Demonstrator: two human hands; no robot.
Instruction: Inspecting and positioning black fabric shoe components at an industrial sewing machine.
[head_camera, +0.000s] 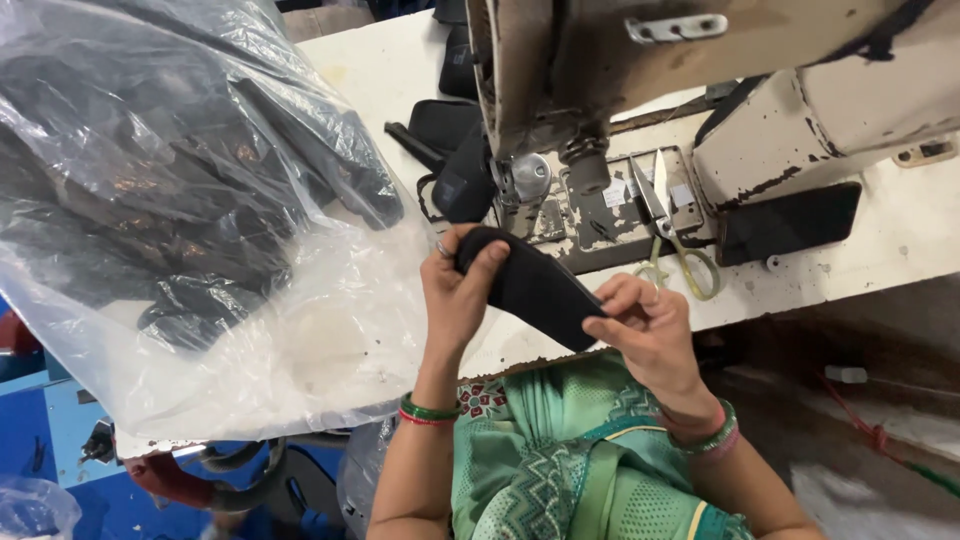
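1. Black, matte and stiff-looking, the flat fabric piece (535, 288) is long with one rounded end and one pointed end; it hangs in the air just over the near edge of the sewing table (880, 235), tilted down toward the right.
2. Left hand (455, 290) clamps the rounded upper end, thumb across the front and fingers curled behind; right hand (645, 325) pinches the lower pointed end between thumb and fingertips.
3. Green and red bangles ring both wrists.
4. Worn cream sewing machine (700, 70) stands at the table's far side; scissors (672, 230) with yellowish handles lie on its plate, just beyond the hands.
5. Clear plastic bag (300, 330) full of dark pieces covers the table's left end; more black pieces (455, 160) lie near the needle.
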